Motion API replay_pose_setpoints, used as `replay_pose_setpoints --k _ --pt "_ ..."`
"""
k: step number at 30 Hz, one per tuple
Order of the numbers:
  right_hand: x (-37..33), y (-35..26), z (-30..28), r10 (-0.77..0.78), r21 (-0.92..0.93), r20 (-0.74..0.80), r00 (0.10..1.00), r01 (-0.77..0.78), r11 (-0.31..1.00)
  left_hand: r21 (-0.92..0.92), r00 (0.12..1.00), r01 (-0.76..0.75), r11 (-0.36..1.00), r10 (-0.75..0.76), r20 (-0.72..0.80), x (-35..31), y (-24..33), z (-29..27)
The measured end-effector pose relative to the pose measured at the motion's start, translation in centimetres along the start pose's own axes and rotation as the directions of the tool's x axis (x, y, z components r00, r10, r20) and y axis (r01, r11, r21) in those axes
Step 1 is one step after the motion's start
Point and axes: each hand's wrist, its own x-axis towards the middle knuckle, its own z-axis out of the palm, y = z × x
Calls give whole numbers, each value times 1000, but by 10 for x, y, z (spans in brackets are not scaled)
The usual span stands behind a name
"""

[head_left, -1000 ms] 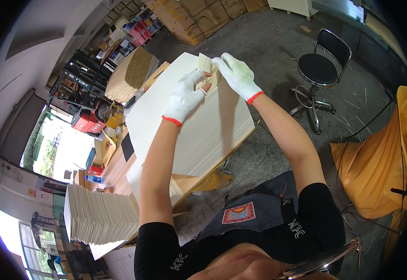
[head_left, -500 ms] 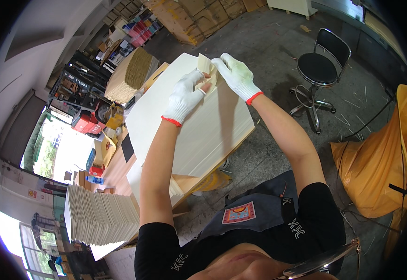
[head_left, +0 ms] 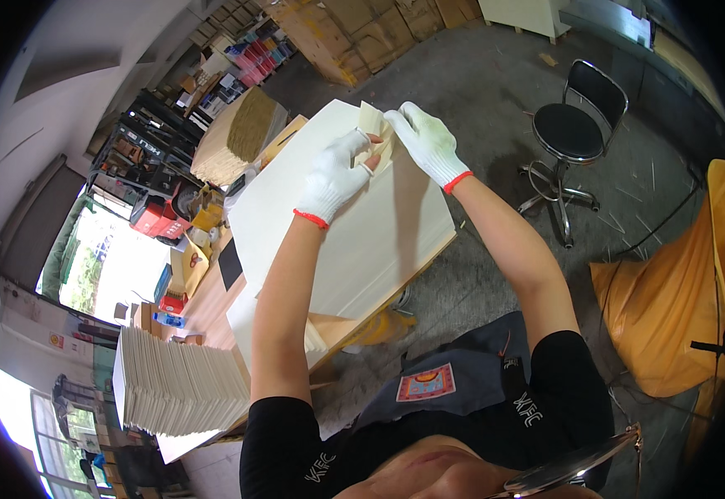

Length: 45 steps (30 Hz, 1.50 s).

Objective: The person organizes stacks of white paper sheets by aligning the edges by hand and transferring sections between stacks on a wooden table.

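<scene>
White gloves with red cuffs cover both my hands, over a stack of large cream sheets (head_left: 337, 249) on the table. A narrow raised part of a cream sheet (head_left: 369, 118) stands up at the far end of the stack. My left hand (head_left: 341, 166) curls its bare fingertips against this raised part, thumb and finger bent around its near side. On the other side, my right hand (head_left: 420, 137) closes over the sheet's edge, thumb toward the left hand. The fingers' undersides and the exact grip are partly hidden.
A tall stack of pale boards (head_left: 179, 382) stands at the near left. Beyond the table lies a larger stack of brown-edged sheets (head_left: 242, 133). A black swivel chair (head_left: 570, 131) stands to the right, above an orange bag (head_left: 658, 324). Cartons (head_left: 371, 41) line the back.
The whole view has shifted slightly, with the scene a little lower in the picture. Both hands stay at the same raised sheet part, with hardly any change in their hold.
</scene>
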Motion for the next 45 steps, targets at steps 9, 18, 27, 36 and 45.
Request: replay_pose_setpoints --k 9,18,27,36,45 --pt "-21 -48 -43 -344 -379 307 888 445 811 166 946 -225 960 256 -198 -9 -15 4" --pt "-45 -1 0 -645 -372 354 677 735 567 507 983 125 853 -36 -183 -41 -3 0" --pt "-47 -7 -2 -720 -361 321 615 782 508 271 828 303 914 -112 -549 -38 -55 -106" --pt "-46 -16 -7 -665 -439 421 617 780 446 -633 344 -372 678 -533 -773 -192 -92 -201" --pt "-119 -135 91 -684 -222 552 477 874 431 -587 -30 -431 685 -662 -749 -281 -144 -161"
